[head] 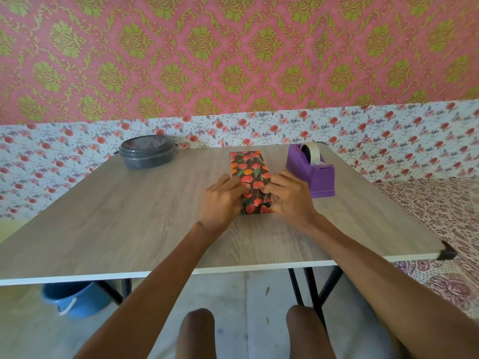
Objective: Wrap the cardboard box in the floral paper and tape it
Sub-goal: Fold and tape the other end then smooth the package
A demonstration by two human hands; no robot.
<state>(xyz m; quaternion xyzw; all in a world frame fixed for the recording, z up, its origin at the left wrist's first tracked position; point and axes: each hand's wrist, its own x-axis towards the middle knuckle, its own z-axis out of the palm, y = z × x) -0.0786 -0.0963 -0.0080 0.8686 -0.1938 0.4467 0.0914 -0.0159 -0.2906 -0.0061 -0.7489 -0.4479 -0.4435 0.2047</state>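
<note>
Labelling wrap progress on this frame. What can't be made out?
Head view only:
1) Near top of the wrapped box: seam and any tape are covered by the left hand and right hand.
2) Box's far end face and underside: hidden by the box itself.
3) Grey container: contents behind the dark lid, blurred.
4) Blue bucket: mostly hidden under the table.
5) Tape dispenser: free tape end too small.

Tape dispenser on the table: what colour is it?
The tape dispenser is purple, loaded with a whitish roll; the head view shows it.
</note>
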